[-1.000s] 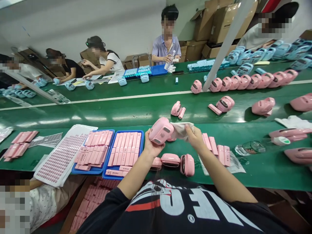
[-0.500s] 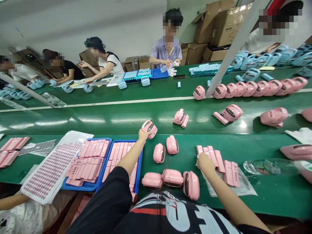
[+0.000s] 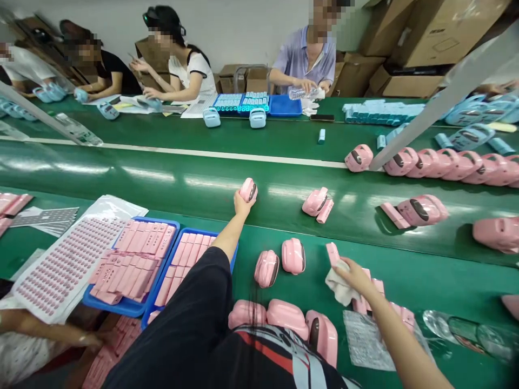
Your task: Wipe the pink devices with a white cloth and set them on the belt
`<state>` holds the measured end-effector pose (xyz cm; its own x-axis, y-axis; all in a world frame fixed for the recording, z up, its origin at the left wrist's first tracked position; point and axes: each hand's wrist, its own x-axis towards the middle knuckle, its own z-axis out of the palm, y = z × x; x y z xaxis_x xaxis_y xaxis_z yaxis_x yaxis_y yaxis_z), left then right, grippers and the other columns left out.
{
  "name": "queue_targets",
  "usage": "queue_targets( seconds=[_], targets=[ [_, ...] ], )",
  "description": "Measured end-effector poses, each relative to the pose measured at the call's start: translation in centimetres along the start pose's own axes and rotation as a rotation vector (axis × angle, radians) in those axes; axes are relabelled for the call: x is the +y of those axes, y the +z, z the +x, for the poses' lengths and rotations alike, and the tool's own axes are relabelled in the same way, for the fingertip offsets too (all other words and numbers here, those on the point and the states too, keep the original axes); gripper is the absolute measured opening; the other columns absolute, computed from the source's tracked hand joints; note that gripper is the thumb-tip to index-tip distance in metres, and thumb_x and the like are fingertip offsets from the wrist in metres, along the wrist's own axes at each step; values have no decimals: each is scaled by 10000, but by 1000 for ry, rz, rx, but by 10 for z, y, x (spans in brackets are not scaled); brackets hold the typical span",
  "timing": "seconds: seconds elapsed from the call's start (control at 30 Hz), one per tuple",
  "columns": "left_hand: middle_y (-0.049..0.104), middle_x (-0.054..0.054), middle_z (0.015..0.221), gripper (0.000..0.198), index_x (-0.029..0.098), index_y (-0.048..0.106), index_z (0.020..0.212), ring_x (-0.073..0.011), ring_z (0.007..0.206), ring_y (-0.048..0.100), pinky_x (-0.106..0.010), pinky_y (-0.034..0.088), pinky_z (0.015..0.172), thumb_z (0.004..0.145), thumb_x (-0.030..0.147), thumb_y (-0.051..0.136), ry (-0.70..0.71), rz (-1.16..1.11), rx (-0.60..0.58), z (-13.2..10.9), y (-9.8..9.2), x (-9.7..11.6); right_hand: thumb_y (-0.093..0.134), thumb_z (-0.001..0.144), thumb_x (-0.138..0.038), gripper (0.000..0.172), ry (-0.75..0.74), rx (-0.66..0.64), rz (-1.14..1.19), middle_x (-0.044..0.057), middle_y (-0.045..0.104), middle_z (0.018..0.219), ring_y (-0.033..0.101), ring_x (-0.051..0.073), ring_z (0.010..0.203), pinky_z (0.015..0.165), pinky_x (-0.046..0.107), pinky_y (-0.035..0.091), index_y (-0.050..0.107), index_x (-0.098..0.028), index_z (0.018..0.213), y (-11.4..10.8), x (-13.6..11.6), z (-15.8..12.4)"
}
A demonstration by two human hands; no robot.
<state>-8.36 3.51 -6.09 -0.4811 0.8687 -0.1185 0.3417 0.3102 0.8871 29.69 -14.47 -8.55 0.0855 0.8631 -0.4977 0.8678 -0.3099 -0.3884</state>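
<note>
My left hand [image 3: 240, 203] reaches forward over the green belt [image 3: 162, 183], closed on a pink device [image 3: 248, 189]. My right hand [image 3: 353, 274] rests on the row of pink strips [image 3: 379, 289] at the near bench, closed on a white cloth [image 3: 339, 285] and a pink strip [image 3: 333, 252]. Two pink devices [image 3: 279, 262] stand between my arms. Three more [image 3: 284, 319] lie close to my body.
Two blue trays [image 3: 133, 302] of pink strips and a white sheet of pink parts [image 3: 60, 265] sit at the left. More pink devices [image 3: 441, 162] ride the belt at right. Several people work across the belt, by blue devices and cardboard boxes. A clear bottle [image 3: 466, 329] lies at right.
My left hand has carried the pink device from near my chest out onto the belt. My right hand dropped to the pink strips with the cloth.
</note>
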Motion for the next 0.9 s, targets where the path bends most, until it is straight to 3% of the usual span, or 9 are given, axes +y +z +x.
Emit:
queue_targets(
  seconds=[0.1, 0.2, 0.37, 0.47, 0.53, 0.63, 0.77, 0.9],
  targets=[
    [467, -107, 1340, 436, 184, 483, 1258, -283, 1187, 482, -528, 425, 967, 857, 323, 581, 16, 88, 13, 0, -2, -12, 587, 894, -302, 302, -70, -45, 59, 72, 583, 1150, 581, 207, 1024, 893, 423, 492, 555, -159, 1157, -17, -33, 48],
    [448, -108, 1360, 445, 189, 476, 1267, -289, 1205, 465, -537, 414, 978, 854, 317, 585, 33, 138, -19, -20, -11, -21, 574, 900, -324, 235, -105, -87, 123, 60, 602, 1093, 596, 190, 960, 846, 390, 511, 597, -155, 1062, -16, -88, 100],
    [510, -106, 1286, 428, 180, 489, 1248, -259, 1118, 535, -487, 481, 910, 852, 307, 592, 71, 165, -213, -112, -41, -46, 569, 903, -340, 248, -124, -66, 376, 52, 612, 1043, 610, 176, 903, 786, 358, 530, 595, -138, 1045, 10, -180, 153],
    [536, -103, 1249, 422, 173, 500, 1232, -253, 1099, 550, -475, 494, 896, 846, 307, 602, 84, 201, -306, -171, -65, -61, 576, 900, -327, 262, -142, -62, 592, 56, 602, 1071, 606, 184, 924, 792, 369, 531, 583, -137, 1080, 21, -206, 157],
    [540, -103, 1243, 420, 171, 499, 1232, -252, 1098, 552, -470, 497, 891, 848, 309, 598, 78, 248, -318, -197, -81, -65, 586, 893, -323, 261, -117, -72, 733, 52, 600, 1073, 603, 193, 934, 798, 374, 529, 588, -134, 1073, 23, -206, 149],
    [549, -98, 1232, 390, 170, 514, 1213, -246, 1095, 553, -468, 490, 898, 856, 311, 586, 61, 358, -287, -214, -104, -65, 577, 898, -327, 256, -9, -52, 959, 50, 603, 1045, 606, 181, 901, 774, 359, 532, 586, -130, 1061, 15, -186, 122],
    [550, -95, 1233, 344, 169, 537, 1182, -248, 1121, 534, -488, 459, 935, 871, 314, 562, 14, 585, -194, -209, -128, -61, 516, 929, -380, 290, 146, -5, 1299, 51, 608, 993, 608, 142, 809, 701, 311, 533, 570, -134, 1071, -10, -141, 67],
    [571, -91, 1200, 315, 160, 559, 1145, -235, 1076, 560, -472, 477, 910, 874, 319, 559, -68, 807, -160, -199, -131, -62, 486, 944, -373, 268, 269, 84, 1543, 21, 602, 889, 579, 104, 687, 611, 253, 501, 579, -134, 1022, -24, -95, 6]
  ],
)
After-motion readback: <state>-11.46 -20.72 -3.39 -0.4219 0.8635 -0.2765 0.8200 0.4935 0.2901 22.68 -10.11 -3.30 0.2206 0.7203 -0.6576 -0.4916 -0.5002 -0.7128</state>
